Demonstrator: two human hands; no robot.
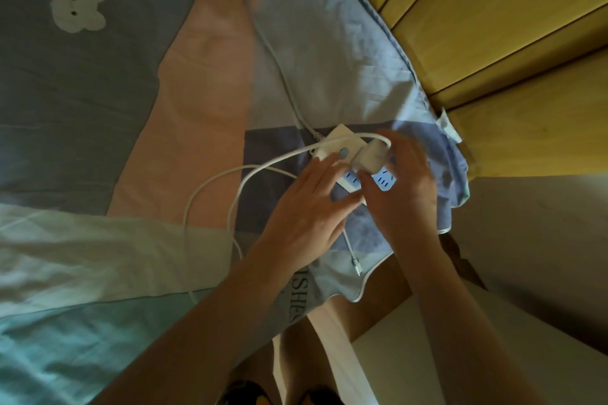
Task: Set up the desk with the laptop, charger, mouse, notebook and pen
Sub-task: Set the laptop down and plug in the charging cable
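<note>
Patchwork bedding point(204, 82) in blue, peach and mint covers the surface, with yellow wooden panels point(493, 26) beyond its far edge. At the centre, the right hand point(404, 187) is closed around the white charger point(370, 158), fingers on its far side and thumb on the near side, at a white power strip point(342, 154) with blue sockets; motion blur hides whether the plug is seated or clear of its socket. The left hand point(306, 204) lies flat, fingers spread and pressing the strip's near end, holding nothing. Both forearms reach in from the lower edge, wrists slightly bent down. The charger looks small, rigid and light, best gripped by its flat sides, while the strip probably needs pinning on soft cloth. Its white charging cable point(210, 184) is limp and loops leftward over the bedding, the connector end point(357, 265) lying near the left wrist, so it may snag or trail. A thicker grey cord point(276, 56) runs from the strip toward the top.
</note>
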